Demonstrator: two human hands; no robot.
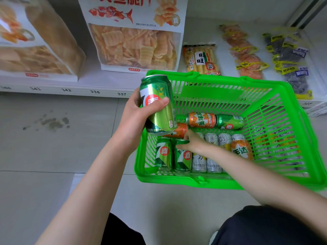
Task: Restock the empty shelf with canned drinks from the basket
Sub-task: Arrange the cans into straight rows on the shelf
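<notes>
your left hand (136, 119) has its fingers and thumb wrapped round the middle of a green aluminium drink can (159, 105) with a red circle logo. it is held nearly upright, tipped a little, in the air over the left rim of the green slatted plastic basket (221, 183). that side grip leaves the base free, so by my judgement you can stand the can straight down on a shelf.

your right hand (192, 142) is down inside the basket, fingers curled over the top rim of a second green can (183, 158) and pinching it. taking it from above makes sense: it stands upright in the near row, hemmed in by another green can (163, 152) on one side and tall silver-white cans (212, 163) on the other, so there is no room to reach round its body.

behind that row an orange can (201, 119) and a green one lie on their sides, end to end. they look free to roll if you knock the basket.

the basket sits on the pale tiled floor (53, 138), just in front of a low white shelf (79, 90) with numbered tags, which carries big clear-windowed bags of crisps (136, 41). that keeps your reach short. the empty shelf you are to fill is not in view, so i cannot say how far you must carry. with one can lifted and many left in the basket, i'd say the job is far from done.
</notes>
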